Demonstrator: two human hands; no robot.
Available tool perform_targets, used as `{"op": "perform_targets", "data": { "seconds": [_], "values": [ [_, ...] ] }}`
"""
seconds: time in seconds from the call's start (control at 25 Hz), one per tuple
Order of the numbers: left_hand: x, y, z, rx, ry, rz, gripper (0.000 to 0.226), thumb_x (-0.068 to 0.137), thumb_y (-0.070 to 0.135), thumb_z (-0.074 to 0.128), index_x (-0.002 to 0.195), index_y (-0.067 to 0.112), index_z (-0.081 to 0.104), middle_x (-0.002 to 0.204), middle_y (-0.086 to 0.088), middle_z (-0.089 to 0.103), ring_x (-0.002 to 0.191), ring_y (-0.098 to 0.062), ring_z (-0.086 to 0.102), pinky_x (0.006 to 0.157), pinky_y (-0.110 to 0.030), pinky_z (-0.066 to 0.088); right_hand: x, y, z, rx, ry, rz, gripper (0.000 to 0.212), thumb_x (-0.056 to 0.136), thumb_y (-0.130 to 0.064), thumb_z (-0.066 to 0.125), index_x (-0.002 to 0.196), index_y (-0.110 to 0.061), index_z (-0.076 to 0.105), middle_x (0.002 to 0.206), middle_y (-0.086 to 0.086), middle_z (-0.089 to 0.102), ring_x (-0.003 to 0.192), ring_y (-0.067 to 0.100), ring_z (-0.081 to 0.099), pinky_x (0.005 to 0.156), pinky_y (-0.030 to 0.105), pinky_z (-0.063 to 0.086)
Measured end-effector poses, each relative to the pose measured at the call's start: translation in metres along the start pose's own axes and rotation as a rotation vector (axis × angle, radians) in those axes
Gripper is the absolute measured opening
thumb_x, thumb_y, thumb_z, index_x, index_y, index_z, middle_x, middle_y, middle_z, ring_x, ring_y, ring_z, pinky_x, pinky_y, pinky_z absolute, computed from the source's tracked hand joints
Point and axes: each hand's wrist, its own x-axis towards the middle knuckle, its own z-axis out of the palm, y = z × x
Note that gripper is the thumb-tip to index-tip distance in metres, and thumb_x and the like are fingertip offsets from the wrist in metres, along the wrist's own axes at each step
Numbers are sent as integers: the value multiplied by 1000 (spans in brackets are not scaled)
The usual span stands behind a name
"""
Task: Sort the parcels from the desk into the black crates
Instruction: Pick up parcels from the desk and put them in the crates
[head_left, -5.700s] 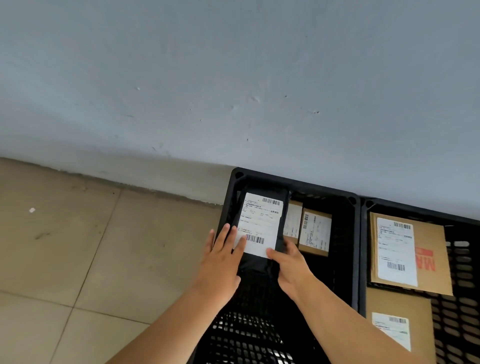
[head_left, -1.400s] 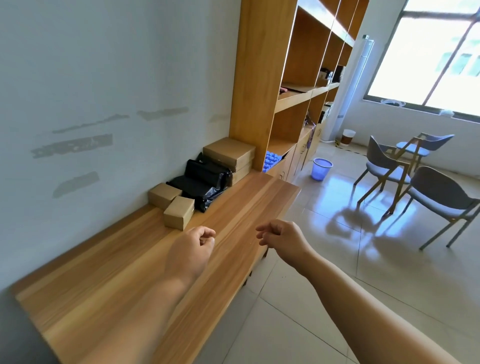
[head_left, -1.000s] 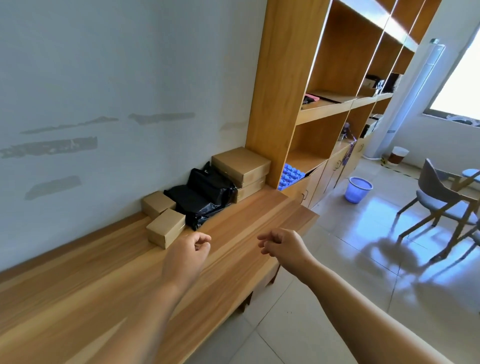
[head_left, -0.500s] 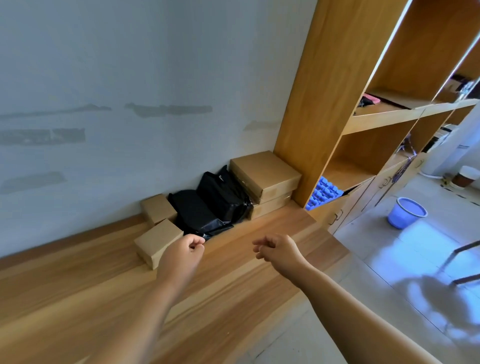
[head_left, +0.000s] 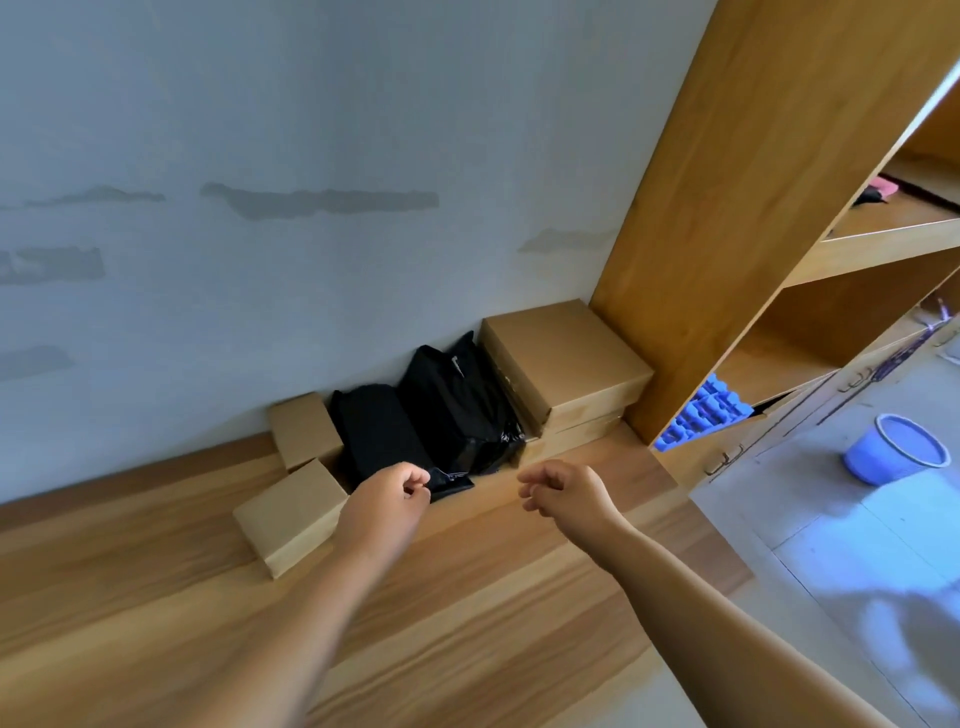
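Note:
On the wooden desk (head_left: 467, 597), parcels are piled against the wall. Two small cardboard boxes (head_left: 291, 514) lie at the left, two black plastic bag parcels (head_left: 379, 436) in the middle, and two larger stacked cardboard boxes (head_left: 561, 353) at the right. My left hand (head_left: 387, 499) hovers at the near corner of the flat black bag with its fingers loosely curled, holding nothing I can see. Above the bare desk, just right of the bags, my right hand (head_left: 563, 491) is also loosely curled and empty. The black crates are out of view.
A tall wooden shelf unit (head_left: 701, 208) stands at the desk's right end, touching the stacked boxes. Blue plastic pieces (head_left: 701, 410) sit on its low shelf. A blue bucket (head_left: 891, 452) stands on the tiled floor at the right.
I have turned from the crates to the desk and moved closer. Both hands have moved forward, and my left hand has come up to the black bag's near corner.

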Motion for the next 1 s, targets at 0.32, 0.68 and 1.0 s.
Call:
{"op": "perform_targets", "data": {
  "seconds": [0.32, 0.68, 1.0],
  "values": [
    [83, 40, 56, 109, 99, -142, 36, 92, 34, 54, 127, 24, 53, 125, 8, 57, 102, -9, 58, 75, -26, 45, 106, 2, -23, -41, -90, -120, 34, 88, -7, 49, 87, -37, 65, 85, -13, 69, 78, -4, 64, 62, 11, 45],
    [170, 66, 130, 328, 84, -383, 103, 78, 56, 65, 151, 12, 6, 157, -9, 14, 141, -28, 23, 105, -40, 37, 187, 14, -41, -16, -127, -245, 34, 90, -4, 48, 91, -31, 67, 86, -12, 68, 56, -6, 56, 48, 7, 38],
    [163, 55, 134, 216, 81, -441, 93, 87, 56, 54, 151, 9, 6, 156, -9, 20, 141, -26, 23, 107, -40, 35, 206, 3, -32, -89, -233, -240, 33, 90, -6, 47, 96, -32, 66, 88, -17, 65, 78, 2, 63, 57, 7, 44]
  ]
}}
